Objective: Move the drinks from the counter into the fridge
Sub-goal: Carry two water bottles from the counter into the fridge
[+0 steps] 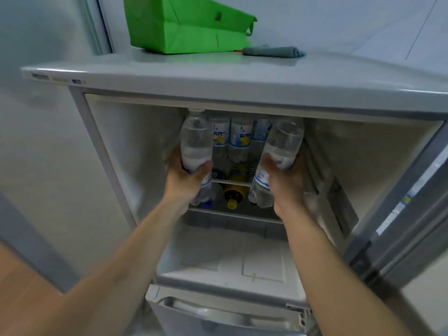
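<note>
Pale walls and a strip of wooden floor surround a grey fridge (242, 88) whose upper compartment stands open, its door (412, 214) swung out to the right. On the fridge's flat top sit a green bag (184, 25) and, just beside it, a folded grey-blue cloth (274, 51) near the front edge.

Inside, the floor of the compartment is bare white, with open room in front of the shelves and along both side walls. Three labelled bottles (241, 137) stand in a row at the back of the upper shelf. Below them lies a dark bottle with a yellow cap (233, 195), cap toward the opening.

Both arms reach in. The left hand (186, 180) curls its fingers round the lower part of a clear bottle (196, 139), held upright against the left end of the row, its cap close under the top edge. The right hand (287, 180) grips a second clear bottle (281, 146), tilted, at the right end, near the side wall.
</note>
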Tool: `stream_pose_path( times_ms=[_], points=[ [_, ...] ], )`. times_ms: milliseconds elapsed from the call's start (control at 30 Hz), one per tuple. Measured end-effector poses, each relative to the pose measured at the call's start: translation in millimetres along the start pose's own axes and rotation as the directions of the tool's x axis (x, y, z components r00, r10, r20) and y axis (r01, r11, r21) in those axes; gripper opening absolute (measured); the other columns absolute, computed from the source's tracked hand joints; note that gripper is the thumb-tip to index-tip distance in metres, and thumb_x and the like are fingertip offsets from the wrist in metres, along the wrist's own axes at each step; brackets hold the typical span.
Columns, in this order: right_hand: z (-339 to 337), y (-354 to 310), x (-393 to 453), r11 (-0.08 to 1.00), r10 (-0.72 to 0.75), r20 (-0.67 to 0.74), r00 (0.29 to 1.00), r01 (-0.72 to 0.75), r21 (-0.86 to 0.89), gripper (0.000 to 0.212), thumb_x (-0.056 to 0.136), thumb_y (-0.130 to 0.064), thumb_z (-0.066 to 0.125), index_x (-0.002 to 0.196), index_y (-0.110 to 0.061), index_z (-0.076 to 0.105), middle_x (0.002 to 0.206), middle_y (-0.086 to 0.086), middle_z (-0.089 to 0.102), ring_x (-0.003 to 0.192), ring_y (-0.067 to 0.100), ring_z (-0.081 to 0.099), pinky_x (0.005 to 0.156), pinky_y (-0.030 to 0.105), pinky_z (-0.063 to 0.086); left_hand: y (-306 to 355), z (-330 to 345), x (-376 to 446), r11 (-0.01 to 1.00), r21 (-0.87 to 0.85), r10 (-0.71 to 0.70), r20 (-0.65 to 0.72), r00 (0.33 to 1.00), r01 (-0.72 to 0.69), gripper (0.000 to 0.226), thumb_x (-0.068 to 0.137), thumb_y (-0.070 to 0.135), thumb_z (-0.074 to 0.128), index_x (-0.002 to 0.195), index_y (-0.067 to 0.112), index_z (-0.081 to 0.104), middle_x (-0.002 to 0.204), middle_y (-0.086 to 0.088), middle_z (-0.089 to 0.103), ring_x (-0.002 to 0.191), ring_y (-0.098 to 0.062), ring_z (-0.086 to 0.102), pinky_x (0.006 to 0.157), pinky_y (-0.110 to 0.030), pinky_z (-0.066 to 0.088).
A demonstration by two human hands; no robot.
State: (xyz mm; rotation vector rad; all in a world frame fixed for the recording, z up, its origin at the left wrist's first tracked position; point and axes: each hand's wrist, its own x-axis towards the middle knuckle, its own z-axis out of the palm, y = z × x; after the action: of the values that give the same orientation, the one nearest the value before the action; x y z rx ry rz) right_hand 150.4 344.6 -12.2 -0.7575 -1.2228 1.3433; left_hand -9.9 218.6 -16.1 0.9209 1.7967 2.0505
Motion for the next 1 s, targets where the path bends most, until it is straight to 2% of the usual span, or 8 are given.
stream_pose_path(
  times_ms=[100,233,400,500,600,700,800,1000],
  points=[
    [14,-1,29,0.996,-0.06,-0.021,0.998,0.058,-0.068,0.046,0.083,-0.022,0.078,0.12,-0.028,0.053,0.109,-0.013,0.066,0.089,-0.011,0.066,0.064,0.006,0.052,-1,5,40,0.994,0.069,0.088,-0.024,0.996,-0.086,0.044,0.075,0.027,0.08,0.107,0.04,0.054,0.102,0.011,0.068,0.094,-0.01,0.068,0.072,-0.024,0.057],
    [25,8,62,0.983,-0.118,0.0,0.993,0.117,-0.139,0.055,0.084,-0.018,0.077,0.131,-0.015,0.049,0.124,0.001,0.064,0.109,0.01,0.065,0.078,0.013,0.054,-14,12,80,0.982,0.057,0.181,-0.015,0.983,-0.18,0.041,0.08,0.012,0.077,0.112,0.028,0.055,0.095,0.017,0.067,0.086,0.008,0.066,0.066,-0.009,0.052],
    [36,29,91,0.959,-0.094,0.02,0.995,0.096,-0.267,0.069,0.084,-0.017,0.077,0.142,-0.011,0.041,0.137,0.011,0.056,0.123,0.024,0.058,0.099,0.041,0.053,-41,20,118,0.97,0.167,0.193,-0.069,0.979,-0.179,0.042,0.08,0.017,0.077,0.117,0.009,0.059,0.107,0.004,0.064,0.095,-0.004,0.063,0.076,-0.014,0.052],
    [44,32,103,0.946,-0.085,0.032,0.996,0.091,-0.31,0.068,0.085,-0.017,0.077,0.142,-0.013,0.04,0.138,0.013,0.054,0.121,0.024,0.058,0.097,0.039,0.053,-48,26,128,0.955,0.206,0.225,-0.041,0.974,-0.212,0.056,0.081,0.016,0.075,0.13,0.008,0.05,0.112,0.013,0.056,0.094,0.014,0.054,0.081,-0.001,0.045],
    [52,32,109,0.952,-0.079,0.022,0.997,0.082,-0.296,0.061,0.085,-0.013,0.076,0.136,-0.012,0.043,0.126,0.001,0.056,0.116,0.019,0.059,0.091,0.029,0.052,-51,28,133,0.917,0.303,0.28,-0.028,0.96,-0.259,0.072,0.08,0.024,0.074,0.14,0.004,0.04,0.124,0.001,0.05,0.104,0.015,0.035,0.076,0.011,0.026],
    [54,33,111,0.944,-0.074,0.018,0.997,0.076,-0.322,0.064,0.084,-0.011,0.077,0.138,-0.011,0.042,0.132,0.007,0.054,0.123,0.024,0.056,0.098,0.035,0.05,-54,27,135,0.914,0.337,0.259,-0.057,0.964,-0.226,0.075,0.079,0.03,0.075,0.14,0.007,0.038,0.133,-0.013,0.052,0.11,0.006,0.04,0.083,0.004,0.03],
    [48,34,111,0.907,-0.076,0.042,0.996,0.087,-0.412,0.076,0.08,-0.016,0.081,0.141,-0.013,0.037,0.139,0.013,0.052,0.125,0.026,0.055,0.099,0.038,0.05,-53,25,131,0.929,0.309,0.241,-0.092,0.966,-0.202,0.08,0.076,0.022,0.079,0.142,0.007,0.036,0.137,-0.014,0.049,0.124,-0.019,0.048,0.093,-0.023,0.039],
    [24,51,106,0.698,0.011,0.068,0.998,0.041,-0.715,0.076,0.075,-0.043,0.081,0.136,-0.017,0.044,0.135,0.01,0.058,0.12,0.029,0.059,0.097,0.039,0.052,-52,29,103,0.899,0.409,0.244,-0.178,0.953,-0.154,0.082,0.084,0.009,0.072,0.152,0.012,0.026,0.149,-0.015,0.04,0.139,-0.03,0.038,0.113,-0.043,0.036]
  ],
)
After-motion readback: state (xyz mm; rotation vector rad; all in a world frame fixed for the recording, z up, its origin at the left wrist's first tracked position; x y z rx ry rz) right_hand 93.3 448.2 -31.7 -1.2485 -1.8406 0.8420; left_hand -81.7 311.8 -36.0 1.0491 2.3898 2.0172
